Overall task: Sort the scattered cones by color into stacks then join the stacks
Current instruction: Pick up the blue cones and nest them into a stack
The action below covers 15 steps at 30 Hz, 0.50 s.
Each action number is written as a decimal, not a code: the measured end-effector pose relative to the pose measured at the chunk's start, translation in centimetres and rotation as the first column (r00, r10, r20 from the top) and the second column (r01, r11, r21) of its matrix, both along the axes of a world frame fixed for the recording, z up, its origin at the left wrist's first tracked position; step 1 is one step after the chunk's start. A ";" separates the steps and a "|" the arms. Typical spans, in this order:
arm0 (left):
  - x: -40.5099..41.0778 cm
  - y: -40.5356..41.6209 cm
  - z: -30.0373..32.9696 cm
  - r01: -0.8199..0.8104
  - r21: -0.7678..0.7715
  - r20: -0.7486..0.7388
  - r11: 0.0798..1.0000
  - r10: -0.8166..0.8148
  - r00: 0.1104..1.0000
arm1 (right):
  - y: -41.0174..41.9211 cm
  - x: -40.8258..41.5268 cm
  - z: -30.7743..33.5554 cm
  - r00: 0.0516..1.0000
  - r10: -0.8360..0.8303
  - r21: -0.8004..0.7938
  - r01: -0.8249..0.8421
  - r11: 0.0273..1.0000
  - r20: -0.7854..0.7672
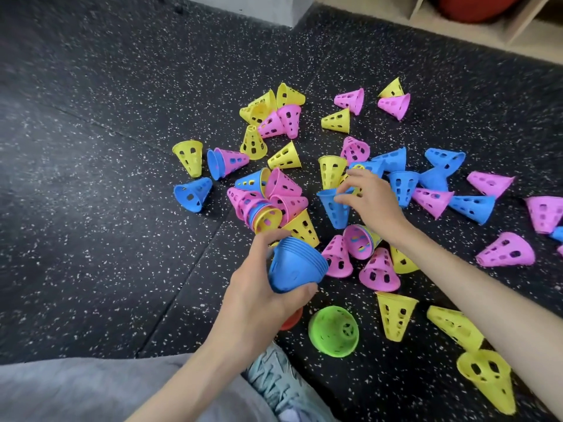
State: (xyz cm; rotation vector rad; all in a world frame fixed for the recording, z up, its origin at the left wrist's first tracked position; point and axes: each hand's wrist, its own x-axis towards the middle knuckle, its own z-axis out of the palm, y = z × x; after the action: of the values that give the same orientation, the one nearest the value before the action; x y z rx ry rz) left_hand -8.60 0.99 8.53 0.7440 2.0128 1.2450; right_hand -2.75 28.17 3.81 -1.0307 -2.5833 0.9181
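Blue is the only colour visibly gathered so far: a nested blue stack (297, 268) sits in the left hand (262, 296), while most of the cones lie loose on the speckled rubber floor (106, 193). Going from the left, a lone yellow cone (189, 156) and a lone blue cone (192, 194) lie apart from the heap, and beside them a pink cone (232, 159) is still jammed into a blue one. The central pile (268, 202) mixes pink, yellow and blue, some nested across colours, so those will need pulling apart first. The left hand grips the blue stack from the side, thumb on the near face and fingers curled over the rims, holding it off the floor. Just below it a green stack (333, 330) stands on the floor, and an orange one peeks out from under the hand; how many cones either holds I cannot tell. The right hand (370, 196) reaches into the middle, its fingertips closing on the rim of a blue cone standing mouth-up (333, 208), in what looks like a light pinch. Further right, blue, pink and yellow cones remain scattered to the frame edge. I would judge the sorting well short of half done, with pink and yellow untouched and joining the stacks still ahead.
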 end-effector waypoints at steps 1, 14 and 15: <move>0.1 0.0 0.1 0.001 0.000 -0.010 1.000 -0.001 1.000 | -0.5 0.4 1.1 0.994 -0.065 -0.066 0.059 0.996 -0.087; 3.5 -0.7 3.0 0.048 0.184 -0.073 0.982 -0.035 0.997 | -11.8 8.7 13.2 0.900 -0.208 -0.355 0.065 0.933 -0.382; 3.7 -0.8 3.3 0.041 0.199 -0.062 0.979 -0.029 0.998 | -12.4 9.1 13.5 0.906 -0.202 -0.355 0.063 0.933 -0.372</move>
State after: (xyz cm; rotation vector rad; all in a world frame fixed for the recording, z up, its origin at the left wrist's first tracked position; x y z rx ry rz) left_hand -4.89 0.19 11.87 0.9172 1.9302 1.4347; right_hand 6.31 15.77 17.32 -0.9578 -2.0323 1.4010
